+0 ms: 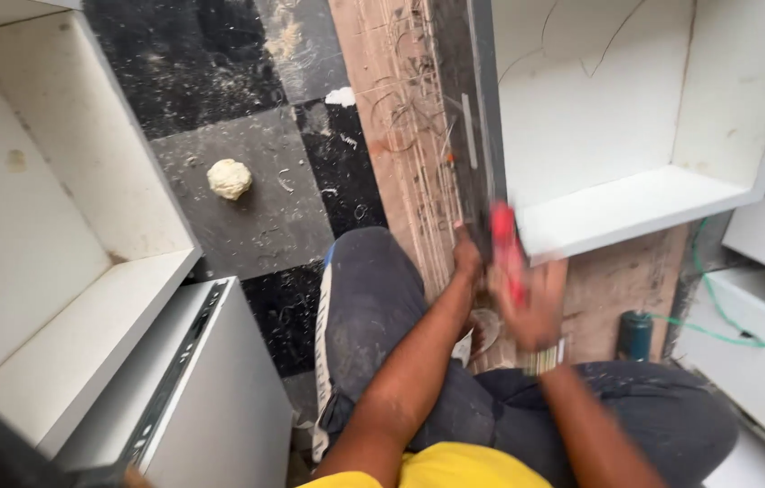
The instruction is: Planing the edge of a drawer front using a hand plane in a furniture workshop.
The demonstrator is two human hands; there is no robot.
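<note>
Right hand (531,303) was closed on a blurred red-handled tool (506,253) at the white cabinet's (622,203) lower front edge, left hand (466,258) pressed beside it, grip unclear; tool looked light, rigid, best held mid-handle.

Two hands (468,262) (531,303); one red tool (506,248); one crumpled wad (229,178).

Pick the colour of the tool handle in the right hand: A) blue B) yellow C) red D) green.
C: the right hand grips a blurred tool with a red handle, held against the edge of the white cabinet, with the left hand beside it.
</note>
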